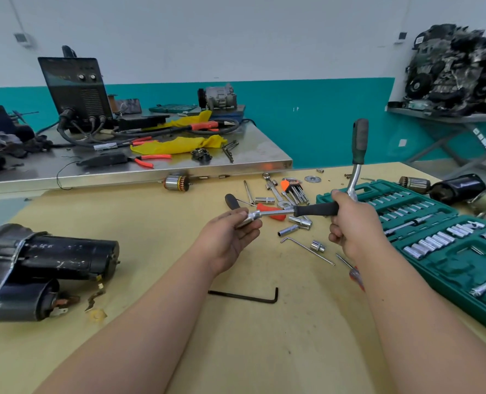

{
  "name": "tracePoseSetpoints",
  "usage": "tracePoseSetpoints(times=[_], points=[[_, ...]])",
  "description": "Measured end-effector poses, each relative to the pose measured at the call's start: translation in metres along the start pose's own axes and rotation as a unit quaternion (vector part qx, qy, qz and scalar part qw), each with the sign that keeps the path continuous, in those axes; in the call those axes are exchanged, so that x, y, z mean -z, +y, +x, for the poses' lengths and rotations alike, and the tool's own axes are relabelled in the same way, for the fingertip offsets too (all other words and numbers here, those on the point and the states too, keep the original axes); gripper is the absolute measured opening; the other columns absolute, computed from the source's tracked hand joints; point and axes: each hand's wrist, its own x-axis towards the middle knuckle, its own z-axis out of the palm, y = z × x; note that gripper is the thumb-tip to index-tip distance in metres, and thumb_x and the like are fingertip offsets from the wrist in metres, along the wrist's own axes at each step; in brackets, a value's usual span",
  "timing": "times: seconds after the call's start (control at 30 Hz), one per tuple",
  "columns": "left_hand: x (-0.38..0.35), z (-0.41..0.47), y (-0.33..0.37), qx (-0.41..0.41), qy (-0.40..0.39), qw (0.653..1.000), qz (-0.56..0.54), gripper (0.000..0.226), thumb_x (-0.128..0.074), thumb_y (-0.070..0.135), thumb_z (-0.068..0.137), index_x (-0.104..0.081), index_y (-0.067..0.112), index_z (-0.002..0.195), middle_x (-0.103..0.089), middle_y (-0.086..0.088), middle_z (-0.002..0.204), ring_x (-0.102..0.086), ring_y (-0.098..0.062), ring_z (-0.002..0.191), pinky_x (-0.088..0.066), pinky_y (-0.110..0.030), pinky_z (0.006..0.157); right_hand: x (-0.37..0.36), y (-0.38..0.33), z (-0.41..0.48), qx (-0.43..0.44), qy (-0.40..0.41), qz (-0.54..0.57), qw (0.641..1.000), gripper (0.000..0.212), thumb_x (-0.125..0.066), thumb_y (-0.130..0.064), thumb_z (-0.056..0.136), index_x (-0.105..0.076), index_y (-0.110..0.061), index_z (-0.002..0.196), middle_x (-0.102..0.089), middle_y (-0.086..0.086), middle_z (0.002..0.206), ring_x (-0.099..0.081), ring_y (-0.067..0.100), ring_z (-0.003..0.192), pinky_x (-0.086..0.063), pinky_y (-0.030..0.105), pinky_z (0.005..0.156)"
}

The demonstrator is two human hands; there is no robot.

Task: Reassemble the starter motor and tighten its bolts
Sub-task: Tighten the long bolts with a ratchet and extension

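The black starter motor (51, 265) lies on its side at the left edge of the wooden bench, away from both hands. My right hand (352, 226) grips the black handle of a small ratchet (273, 213) that lies level between my hands. The same hand also holds the lower end of a larger ratchet (359, 140), whose green and black handle points straight up. My left hand (230, 237) is palm up and pinches the small ratchet's metal head end between thumb and fingers.
An open green socket set case (435, 237) fills the right side. Loose sockets (288, 230), hex keys and wrenches lie beyond my hands; a black hex key (244, 297) lies nearer. An armature (176, 183) sits by the steel table (151, 166). A second motor body (458, 189) lies far right.
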Motion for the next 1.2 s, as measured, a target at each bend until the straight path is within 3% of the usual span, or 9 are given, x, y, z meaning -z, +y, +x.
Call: tracePoseSetpoints(times=[0.13,0.33,0.43,0.5,0.6,0.83,1.0,1.07,1.2], points=[[0.007,-0.001,0.006,-0.018,0.008,1.0,0.008,0.012,-0.046,0.002,0.1,-0.058,0.003,0.102,-0.073,-0.008,0.072,-0.071,-0.016,0.063,-0.058,-0.027,0.058,0.004,-0.002,0.0,-0.002,0.005,0.014,1.0,0.024,-0.056,-0.04,0.093,-0.055,-0.016,0.088,-0.033,-0.006,0.038,-0.029,0.011,0.034,-0.036,0.024,0.043],[0.008,-0.005,0.002,-0.079,0.015,0.99,0.113,0.01,-0.052,0.001,0.097,-0.062,0.005,0.096,-0.072,-0.011,0.083,-0.071,-0.017,0.069,-0.057,-0.027,0.066,-0.001,0.002,-0.002,-0.012,-0.029,-0.023,0.999,0.023,-0.056,-0.039,0.092,-0.055,-0.016,0.089,-0.032,-0.003,0.046,-0.03,0.013,0.036,-0.037,0.026,0.044],[0.012,-0.009,0.005,-0.176,0.032,0.95,0.256,0.013,-0.055,0.002,0.096,-0.064,0.011,0.091,-0.073,0.003,0.076,-0.071,-0.013,0.072,-0.058,-0.029,0.075,-0.003,0.002,-0.003,-0.025,-0.038,-0.042,0.998,0.023,-0.054,-0.038,0.093,-0.053,-0.016,0.088,-0.032,-0.002,0.047,-0.029,0.014,0.037,-0.037,0.025,0.043],[0.009,-0.012,0.005,-0.22,0.038,0.925,0.307,0.019,-0.055,0.004,0.096,-0.064,0.017,0.088,-0.071,0.011,0.073,-0.069,-0.005,0.071,-0.055,-0.019,0.07,-0.003,0.002,-0.005,-0.048,-0.049,-0.052,0.996,0.023,-0.052,-0.038,0.095,-0.053,-0.016,0.087,-0.033,-0.001,0.047,-0.029,0.014,0.037,-0.036,0.025,0.042],[0.005,-0.017,-0.001,-0.27,0.053,0.881,0.385,0.029,-0.05,0.004,0.098,-0.062,0.028,0.087,-0.064,0.007,0.093,-0.062,0.006,0.069,-0.047,-0.008,0.064,-0.004,0.0,-0.008,-0.069,-0.07,-0.065,0.993,0.024,-0.051,-0.039,0.096,-0.054,-0.016,0.089,-0.033,-0.002,0.044,-0.027,0.013,0.035,-0.034,0.023,0.04],[-0.004,-0.031,-0.003,-0.384,0.054,0.818,0.426,0.041,-0.049,0.002,0.097,-0.058,0.039,0.084,-0.048,0.007,0.096,-0.057,0.002,0.078,-0.041,-0.005,0.07,0.001,-0.003,-0.012,-0.13,-0.128,-0.041,0.982,0.022,-0.053,-0.043,0.095,-0.055,-0.021,0.094,-0.029,-0.005,0.042,-0.022,0.01,0.031,-0.026,0.018,0.034],[-0.004,-0.041,0.001,-0.403,0.085,0.835,0.365,0.039,-0.049,0.001,0.097,-0.061,0.034,0.081,-0.048,0.005,0.095,-0.058,-0.009,0.071,-0.044,-0.007,0.057,-0.017,-0.001,-0.02,-0.126,-0.14,-0.013,0.982,0.021,-0.051,-0.042,0.095,-0.056,-0.022,0.098,-0.028,-0.005,0.044,-0.021,0.01,0.034,-0.027,0.019,0.032],[-0.011,-0.044,0.01,-0.429,0.086,0.818,0.373,0.04,-0.051,0.001,0.096,-0.061,0.037,0.08,-0.048,0.006,0.094,-0.058,-0.008,0.069,-0.044,-0.008,0.056,-0.02,-0.002,-0.022,-0.126,-0.144,0.006,0.981,0.021,-0.05,-0.042,0.095,-0.056,-0.022,0.097,-0.028,-0.006,0.043,-0.021,0.01,0.034,-0.027,0.019,0.032],[-0.013,-0.041,0.042,-0.371,0.0,0.805,0.463,0.024,-0.055,0.018,0.096,-0.059,0.042,0.098,-0.058,0.013,0.096,-0.062,-0.005,0.077,-0.047,-0.013,0.06,-0.008,-0.003,-0.021,-0.124,-0.157,-0.013,0.98,0.023,-0.049,-0.044,0.096,-0.057,-0.022,0.092,-0.029,-0.005,0.043,-0.022,0.01,0.033,-0.027,0.018,0.033]])
